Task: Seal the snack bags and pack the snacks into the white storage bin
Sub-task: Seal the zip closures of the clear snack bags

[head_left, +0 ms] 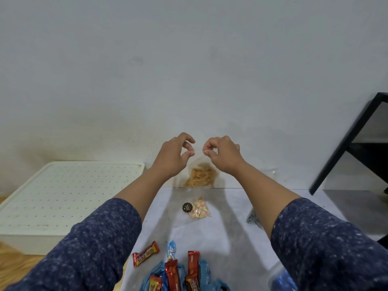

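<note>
A clear bag of orange snack sticks (200, 175) hangs in the air over the far edge of the white sheet. My left hand (175, 156) pinches its top edge at the left corner and my right hand (222, 154) pinches the right corner. Below it a small clear bag of pastel marshmallows (198, 208) with a dark round label lies flat on the sheet. The white storage bin (63, 198) sits on the floor at the left, covered by its perforated white lid.
Red and blue wrapped candy bars (174, 269) lie heaped at the sheet's near edge, one red bar (146, 253) apart. A dark-patterned packet (254, 217) shows behind my right forearm. A black shelf frame (357, 141) stands at the right. A blue-grey wall closes the back.
</note>
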Available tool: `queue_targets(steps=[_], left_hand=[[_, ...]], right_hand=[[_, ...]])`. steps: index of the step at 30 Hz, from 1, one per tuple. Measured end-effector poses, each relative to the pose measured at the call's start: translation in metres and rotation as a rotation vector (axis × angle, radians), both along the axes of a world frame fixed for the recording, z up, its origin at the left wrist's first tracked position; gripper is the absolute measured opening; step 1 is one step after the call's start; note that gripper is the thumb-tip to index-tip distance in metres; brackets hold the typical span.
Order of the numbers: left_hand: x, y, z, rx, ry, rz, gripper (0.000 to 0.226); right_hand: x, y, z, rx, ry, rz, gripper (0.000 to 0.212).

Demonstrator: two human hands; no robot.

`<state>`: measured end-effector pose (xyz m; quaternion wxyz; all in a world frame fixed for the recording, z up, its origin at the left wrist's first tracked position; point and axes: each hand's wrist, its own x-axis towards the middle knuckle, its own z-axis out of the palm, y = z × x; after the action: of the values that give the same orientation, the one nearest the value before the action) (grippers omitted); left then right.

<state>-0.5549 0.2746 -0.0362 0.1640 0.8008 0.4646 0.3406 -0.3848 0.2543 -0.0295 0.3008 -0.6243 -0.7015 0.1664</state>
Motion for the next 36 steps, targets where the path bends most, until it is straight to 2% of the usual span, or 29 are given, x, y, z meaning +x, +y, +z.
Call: queue_targets(steps=[5, 14, 22, 25, 30, 36], left_hand=[[0.003, -0.001, 0.002, 0.035, 0.001, 0.019, 0.022], [0.006, -0.004, 0.000, -0.011, -0.002, -0.015, 0.019], [0.003, -0.010, 0.012, -0.031, -0.054, 0.043, 0.019], [0.003, -0.014, 0.022, -0.006, -0.009, -0.014, 0.025], [0.004, -0.020, 0.032, 0.071, 0.036, -0.027, 0.020], [0.002, -0.030, 0.028, 0.064, -0.006, -0.012, 0.023]], right_hand=[[0.000, -0.001, -0.002, 0.036, -0.018, 0.017, 0.008], [-0.001, -0.001, -0.004, 0.054, -0.007, 0.022, 0.011], [-0.003, -0.004, 0.002, 0.105, 0.014, 0.023, 0.012], [-0.003, -0.007, 0.011, 0.139, -0.010, 0.050, 0.012], [-0.004, -0.019, 0.025, 0.201, -0.060, 0.095, 0.008], [0.003, -0.032, 0.029, 0.247, -0.102, 0.118, 0.014]])
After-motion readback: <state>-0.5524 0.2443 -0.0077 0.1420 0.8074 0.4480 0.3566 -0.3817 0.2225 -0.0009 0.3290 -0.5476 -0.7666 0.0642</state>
